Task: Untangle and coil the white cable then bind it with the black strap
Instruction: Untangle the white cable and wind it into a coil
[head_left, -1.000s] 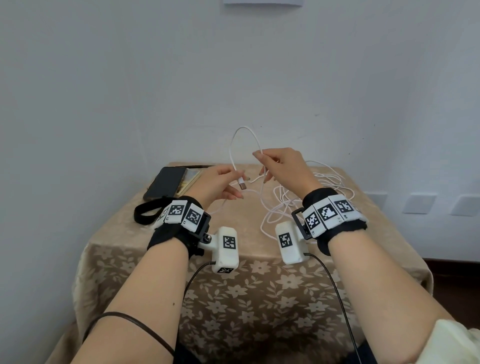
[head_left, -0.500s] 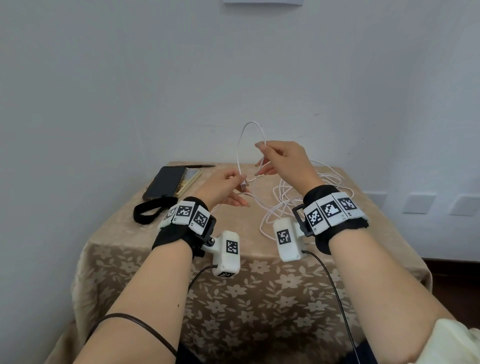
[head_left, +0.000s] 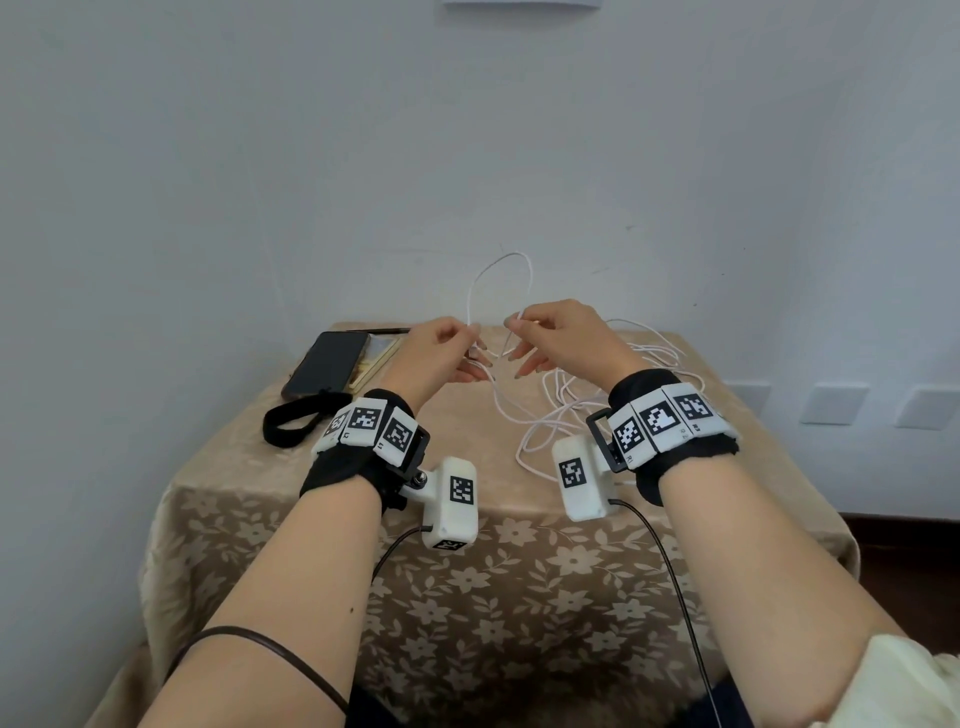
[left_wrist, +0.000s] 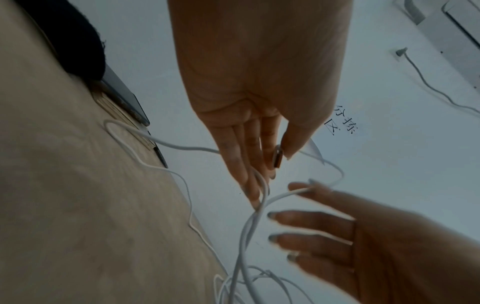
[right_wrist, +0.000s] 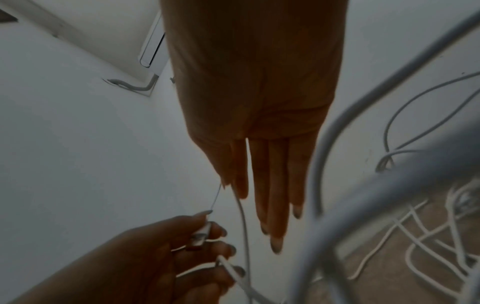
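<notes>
Tablecloth (head_left: 322, 499) below — two hands pinch one white cable (head_left: 498, 270).

The cable (head_left: 524, 415) is plain white and kinda disappears against the pale grey-white wall (head_left: 260, 182). The strap (head_left: 291, 423) is black, same as the phone (head_left: 324, 366) next to it. The tabletop (head_left: 467, 587) has a tan cloth with a cream flower-and-leaf print. Both wristbands (head_left: 670, 423) are black with white tiles of black square codes.
</notes>
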